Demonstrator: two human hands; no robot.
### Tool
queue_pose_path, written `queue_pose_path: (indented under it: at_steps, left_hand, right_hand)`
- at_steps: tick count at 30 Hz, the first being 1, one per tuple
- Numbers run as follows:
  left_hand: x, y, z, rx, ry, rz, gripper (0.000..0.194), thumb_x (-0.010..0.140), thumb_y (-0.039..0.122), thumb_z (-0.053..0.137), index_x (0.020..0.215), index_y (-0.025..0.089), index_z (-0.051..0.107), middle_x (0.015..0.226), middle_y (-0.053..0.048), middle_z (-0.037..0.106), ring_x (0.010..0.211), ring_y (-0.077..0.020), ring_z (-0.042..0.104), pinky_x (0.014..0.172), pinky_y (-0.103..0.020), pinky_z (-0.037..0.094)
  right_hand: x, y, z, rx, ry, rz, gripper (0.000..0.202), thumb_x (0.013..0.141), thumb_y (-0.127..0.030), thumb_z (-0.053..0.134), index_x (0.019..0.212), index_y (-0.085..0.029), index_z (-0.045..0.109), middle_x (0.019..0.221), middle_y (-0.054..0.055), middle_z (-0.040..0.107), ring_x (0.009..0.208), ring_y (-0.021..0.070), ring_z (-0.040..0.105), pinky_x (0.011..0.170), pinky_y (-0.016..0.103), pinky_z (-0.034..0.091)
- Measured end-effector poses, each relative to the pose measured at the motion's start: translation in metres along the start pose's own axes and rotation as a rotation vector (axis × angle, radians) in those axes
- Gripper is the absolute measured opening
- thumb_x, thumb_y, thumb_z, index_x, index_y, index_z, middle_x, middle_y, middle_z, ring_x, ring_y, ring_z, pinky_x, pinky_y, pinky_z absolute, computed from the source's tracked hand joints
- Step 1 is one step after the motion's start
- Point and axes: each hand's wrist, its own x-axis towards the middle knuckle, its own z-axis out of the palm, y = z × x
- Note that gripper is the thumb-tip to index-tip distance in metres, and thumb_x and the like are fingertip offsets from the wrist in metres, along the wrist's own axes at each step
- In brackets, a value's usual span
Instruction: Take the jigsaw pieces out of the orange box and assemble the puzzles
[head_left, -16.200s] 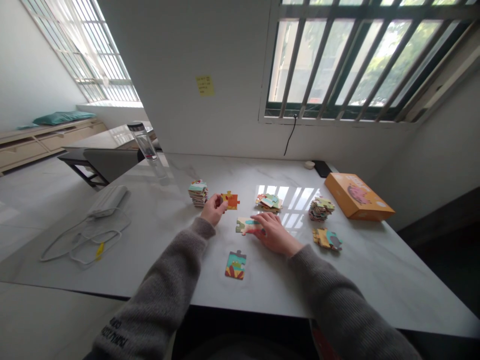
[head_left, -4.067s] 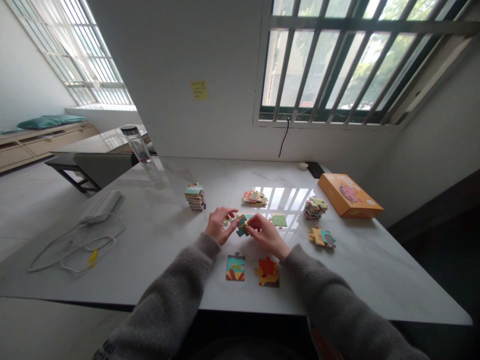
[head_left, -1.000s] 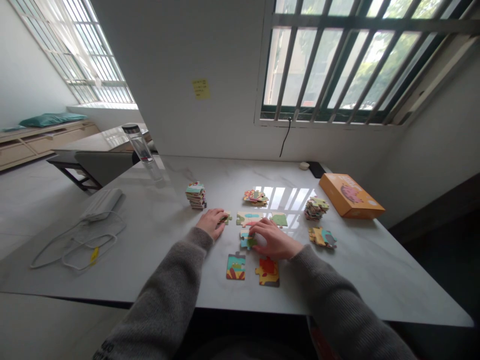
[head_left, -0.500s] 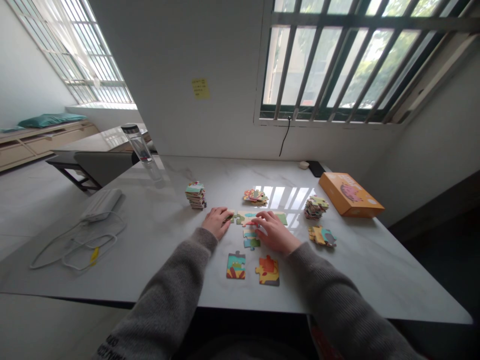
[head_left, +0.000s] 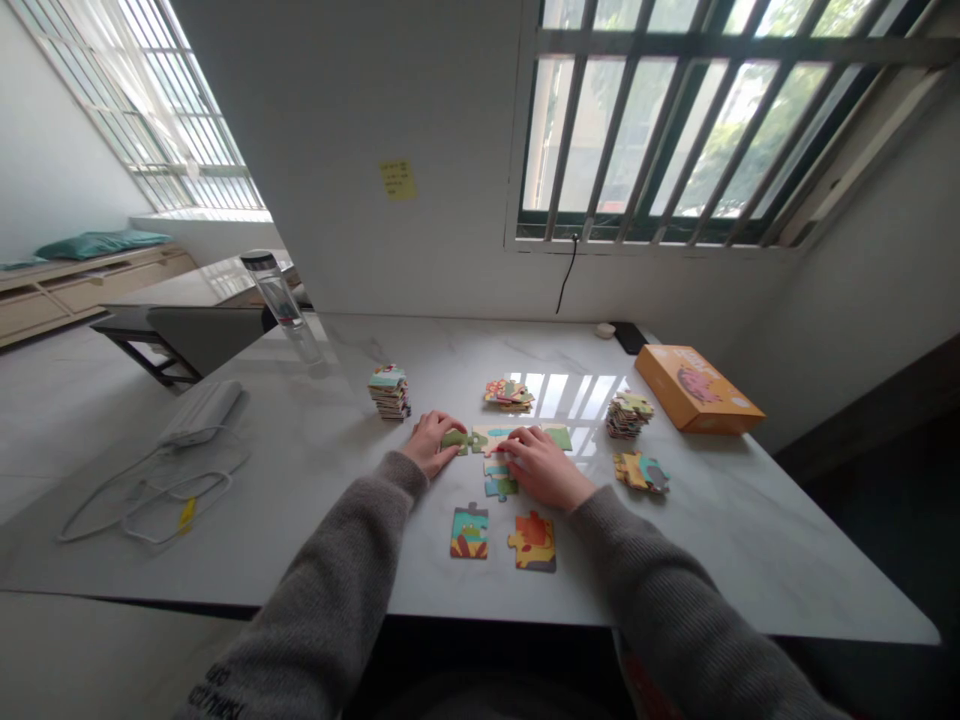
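Note:
My left hand point(head_left: 433, 443) has its fingers curved around a green puzzle piece point(head_left: 454, 440), which lies at the left end of a row of puzzle pieces point(head_left: 556, 437). Over the middle of that row, my right hand point(head_left: 541, 462) rests with its fingertips on the pieces. Below the row, blue-green pieces point(head_left: 500, 487) extend toward me, partly covered by my right fingers. Nearer the front edge lie a piece with a green animal point(head_left: 469, 532) and an orange-yellow piece point(head_left: 534, 542), apart from each other.
Piece stacks stand at left point(head_left: 389, 392) and right point(head_left: 628, 414), with small piles behind the row point(head_left: 508, 394) and at right point(head_left: 642, 473). An orange box point(head_left: 697, 390), black phone point(head_left: 630, 338), bottle point(head_left: 274, 290) and white device with cable point(head_left: 202, 412) are on the table.
My left fingers have opened out a little and more of the green piece shows beside them. My right hand stays over the row, and the view has shifted slightly.

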Motion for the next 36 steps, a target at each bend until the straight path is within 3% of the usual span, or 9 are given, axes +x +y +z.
queue_pose_path:
  at_steps: [7, 15, 19, 24, 36]
  left_hand:
    - [0.0, 0.006, 0.007, 0.1, -0.01, 0.05, 0.019, 0.09, 0.024, 0.058, 0.105, 0.025, 0.068, 0.115, -0.007, 0.056, 0.107, -0.0265, 0.051, 0.096, -0.045, 0.042]
    - [-0.002, 0.027, 0.006, 0.305, -0.102, 0.145, 0.034, 0.089, 0.009, 0.05, 0.114, 0.024, 0.068, 0.113, -0.008, 0.061, 0.106, -0.0255, 0.051, 0.092, -0.04, 0.047]
    - [-0.009, 0.041, 0.006, 0.299, -0.091, 0.162, 0.032, 0.092, 0.02, 0.052, 0.122, 0.021, 0.064, 0.12, -0.011, 0.06, 0.111, -0.0267, 0.052, 0.097, -0.041, 0.047]
    - [-0.015, 0.052, 0.009, 0.345, -0.061, 0.105, 0.033, 0.093, 0.034, 0.056, 0.124, 0.025, 0.063, 0.127, -0.011, 0.057, 0.121, -0.0316, 0.049, 0.1, -0.049, 0.044]
    - [-0.018, 0.044, 0.002, 0.377, -0.047, -0.11, 0.03, 0.09, 0.031, 0.057, 0.12, 0.026, 0.062, 0.129, -0.009, 0.056, 0.124, -0.0294, 0.048, 0.1, -0.047, 0.043]
  right_hand:
    - [-0.001, -0.001, 0.0, -0.011, 0.008, -0.002, 0.028, 0.093, -0.017, 0.054, 0.12, -0.022, 0.062, 0.114, 0.01, 0.06, 0.108, 0.0249, 0.049, 0.096, 0.039, 0.043]
    - [-0.001, -0.002, -0.001, -0.024, 0.008, 0.008, 0.027, 0.091, -0.016, 0.056, 0.117, -0.021, 0.062, 0.114, 0.011, 0.06, 0.107, 0.0255, 0.05, 0.094, 0.041, 0.045]
    - [-0.001, -0.005, -0.003, 0.014, 0.021, -0.008, 0.028, 0.091, -0.013, 0.056, 0.117, -0.02, 0.063, 0.113, 0.011, 0.06, 0.107, 0.0251, 0.05, 0.096, 0.04, 0.047]
    - [-0.002, -0.01, 0.0, 0.068, 0.05, -0.028, 0.028, 0.091, -0.011, 0.053, 0.116, -0.019, 0.062, 0.116, 0.012, 0.061, 0.111, 0.0263, 0.05, 0.097, 0.042, 0.05]
    - [0.015, -0.012, 0.017, 0.204, 0.071, -0.091, 0.037, 0.091, -0.012, 0.053, 0.128, -0.016, 0.057, 0.13, 0.013, 0.058, 0.126, 0.0253, 0.046, 0.109, 0.043, 0.045]
